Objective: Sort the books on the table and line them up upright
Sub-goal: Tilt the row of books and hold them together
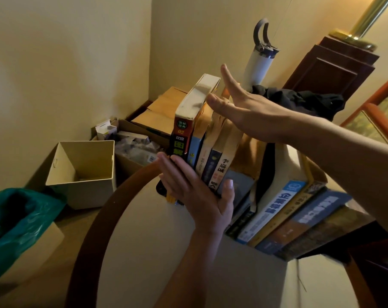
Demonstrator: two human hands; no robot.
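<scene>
A row of several books stands upright on the round table (157, 241). The tallest, a thick book with a red and black spine (181, 138), stands at the left end of the row. Beside it stand a blue-spined book (196, 150) and a white-spined book (222, 172). My left hand (197, 194) presses flat, fingers straight, against the lower spines. My right hand (237, 107) lies flat with straight fingers over the tops of the shorter books. Further right, more books (275, 210) lean sideways.
An empty cream box (84, 172) and a green bag (17, 221) sit on the floor at left, with cardboard boxes (161, 112) behind. A white bottle (258, 61) and black cloth (299, 101) lie at the table's far side. A dark wooden pedestal (335, 67) stands at right.
</scene>
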